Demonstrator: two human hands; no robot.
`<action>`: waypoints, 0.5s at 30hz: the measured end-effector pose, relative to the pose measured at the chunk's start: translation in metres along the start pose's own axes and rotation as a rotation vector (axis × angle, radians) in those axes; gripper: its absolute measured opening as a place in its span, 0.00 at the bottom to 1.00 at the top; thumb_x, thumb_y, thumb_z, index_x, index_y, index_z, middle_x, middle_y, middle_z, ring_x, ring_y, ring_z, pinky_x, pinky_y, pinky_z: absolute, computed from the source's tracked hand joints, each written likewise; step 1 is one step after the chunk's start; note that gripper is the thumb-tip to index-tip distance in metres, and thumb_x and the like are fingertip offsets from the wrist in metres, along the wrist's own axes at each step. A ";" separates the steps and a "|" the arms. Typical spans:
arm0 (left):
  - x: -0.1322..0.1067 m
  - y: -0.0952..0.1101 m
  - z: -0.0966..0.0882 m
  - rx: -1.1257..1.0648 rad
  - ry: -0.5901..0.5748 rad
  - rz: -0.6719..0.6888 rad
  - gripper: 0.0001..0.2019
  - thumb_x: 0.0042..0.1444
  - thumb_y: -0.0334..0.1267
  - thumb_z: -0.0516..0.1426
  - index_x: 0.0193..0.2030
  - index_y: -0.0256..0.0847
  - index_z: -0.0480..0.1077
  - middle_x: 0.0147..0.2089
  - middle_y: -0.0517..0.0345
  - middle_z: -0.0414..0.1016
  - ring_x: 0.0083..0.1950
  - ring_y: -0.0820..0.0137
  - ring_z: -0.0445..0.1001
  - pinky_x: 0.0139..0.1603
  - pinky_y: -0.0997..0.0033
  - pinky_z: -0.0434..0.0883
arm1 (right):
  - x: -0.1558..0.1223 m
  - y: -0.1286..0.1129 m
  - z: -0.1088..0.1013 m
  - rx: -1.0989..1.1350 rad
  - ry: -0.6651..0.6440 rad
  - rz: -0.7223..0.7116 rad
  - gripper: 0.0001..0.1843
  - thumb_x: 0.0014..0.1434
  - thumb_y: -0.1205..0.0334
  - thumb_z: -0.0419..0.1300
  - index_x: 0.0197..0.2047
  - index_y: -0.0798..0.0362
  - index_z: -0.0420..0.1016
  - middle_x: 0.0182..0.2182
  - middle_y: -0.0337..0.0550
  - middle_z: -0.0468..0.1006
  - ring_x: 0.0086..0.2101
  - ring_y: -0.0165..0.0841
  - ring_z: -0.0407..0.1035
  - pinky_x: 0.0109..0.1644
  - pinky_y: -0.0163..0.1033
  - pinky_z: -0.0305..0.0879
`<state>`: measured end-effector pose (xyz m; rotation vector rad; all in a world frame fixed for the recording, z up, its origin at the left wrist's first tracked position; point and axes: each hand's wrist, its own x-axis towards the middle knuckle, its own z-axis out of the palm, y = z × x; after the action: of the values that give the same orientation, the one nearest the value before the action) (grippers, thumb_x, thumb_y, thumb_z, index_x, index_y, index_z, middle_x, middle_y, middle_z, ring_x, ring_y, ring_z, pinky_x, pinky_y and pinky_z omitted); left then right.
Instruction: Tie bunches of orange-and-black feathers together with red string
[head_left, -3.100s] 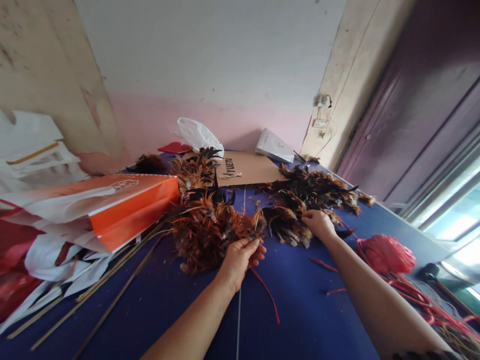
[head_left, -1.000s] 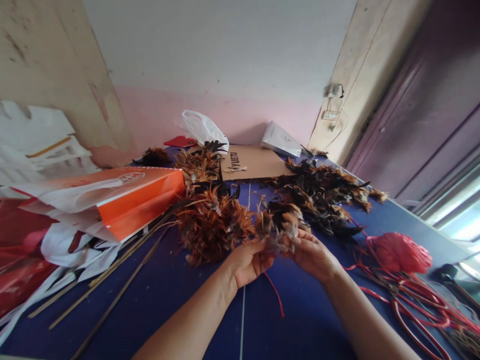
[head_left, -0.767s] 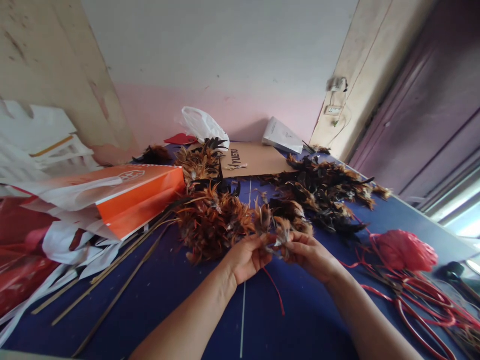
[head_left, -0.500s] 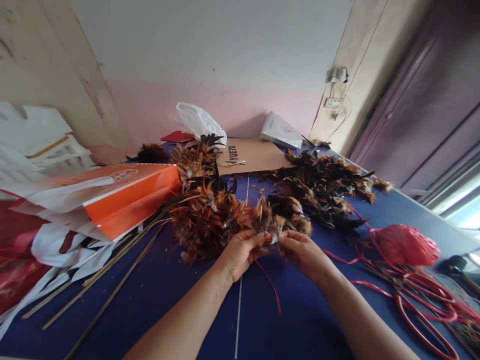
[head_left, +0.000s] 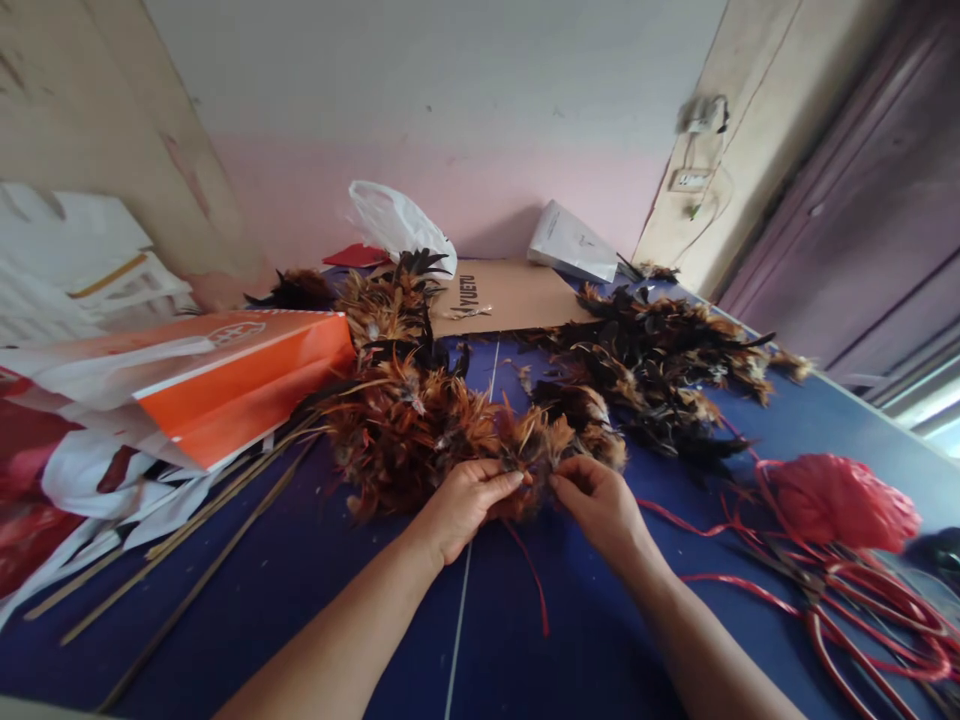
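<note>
My left hand and my right hand meet at the middle of a blue table. Both are closed, pinching a small bunch of brown feathers between them. That bunch joins a bigger rust-brown feather bundle to the left. A thin red string trails from under my hands toward me. A loose heap of dark feathers lies beyond my right hand.
An orange paper bag lies at the left over white and red bags, with thin wooden sticks beside it. A flat cardboard sheet and a white plastic bag sit by the far wall. A red string ball with loose loops lies right.
My right hand left the dark feather heap and came to my left hand with a small bunch of feathers. Both hands now hold that bunch lower, near the table.
</note>
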<state>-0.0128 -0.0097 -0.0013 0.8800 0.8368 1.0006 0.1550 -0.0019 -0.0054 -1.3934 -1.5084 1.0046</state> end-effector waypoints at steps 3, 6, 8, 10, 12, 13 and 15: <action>0.000 0.000 0.000 0.011 -0.013 -0.009 0.11 0.44 0.38 0.61 0.34 0.34 0.74 0.31 0.52 0.76 0.32 0.72 0.72 0.35 0.73 0.68 | -0.003 -0.002 0.000 -0.057 0.013 -0.066 0.08 0.47 0.58 0.56 0.25 0.54 0.68 0.17 0.36 0.68 0.20 0.27 0.61 0.24 0.32 0.56; 0.000 -0.002 0.000 0.030 -0.023 -0.018 0.11 0.44 0.38 0.61 0.34 0.34 0.74 0.31 0.51 0.76 0.33 0.71 0.73 0.35 0.73 0.69 | -0.005 -0.003 0.001 -0.095 0.024 -0.099 0.08 0.48 0.58 0.56 0.26 0.55 0.69 0.19 0.37 0.69 0.22 0.28 0.60 0.26 0.32 0.56; 0.000 -0.004 0.000 0.029 -0.031 -0.010 0.11 0.44 0.38 0.61 0.33 0.33 0.74 0.31 0.51 0.76 0.33 0.72 0.73 0.35 0.74 0.69 | -0.006 -0.004 0.002 -0.105 0.026 -0.101 0.09 0.47 0.57 0.57 0.26 0.55 0.70 0.19 0.37 0.69 0.22 0.27 0.60 0.26 0.32 0.56; 0.001 -0.005 0.000 0.026 -0.035 -0.014 0.10 0.45 0.37 0.61 0.32 0.32 0.74 0.31 0.51 0.76 0.32 0.73 0.72 0.35 0.75 0.69 | -0.007 -0.005 0.003 -0.091 0.018 -0.088 0.09 0.47 0.57 0.57 0.25 0.55 0.70 0.19 0.37 0.69 0.22 0.27 0.59 0.26 0.32 0.56; 0.001 -0.007 0.001 0.014 -0.026 -0.042 0.09 0.45 0.37 0.60 0.32 0.32 0.74 0.30 0.50 0.76 0.31 0.73 0.73 0.32 0.77 0.69 | -0.007 -0.006 0.004 -0.062 0.023 -0.072 0.09 0.47 0.57 0.57 0.25 0.55 0.70 0.19 0.36 0.68 0.22 0.27 0.59 0.26 0.32 0.55; 0.001 -0.007 0.002 0.002 -0.018 -0.061 0.09 0.45 0.37 0.60 0.32 0.32 0.74 0.29 0.50 0.76 0.30 0.73 0.73 0.31 0.77 0.69 | -0.007 -0.007 0.004 -0.047 0.031 -0.064 0.09 0.47 0.57 0.57 0.25 0.55 0.70 0.18 0.36 0.68 0.21 0.27 0.58 0.25 0.32 0.55; 0.001 -0.008 0.003 -0.027 0.001 -0.099 0.09 0.46 0.36 0.60 0.33 0.32 0.73 0.29 0.50 0.76 0.29 0.72 0.74 0.29 0.78 0.69 | -0.007 -0.007 0.005 -0.021 0.044 -0.047 0.09 0.47 0.57 0.57 0.26 0.55 0.70 0.18 0.35 0.67 0.20 0.26 0.57 0.24 0.32 0.54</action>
<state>-0.0072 -0.0121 -0.0071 0.8073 0.8574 0.9238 0.1486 -0.0097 -0.0011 -1.3803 -1.5161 0.9257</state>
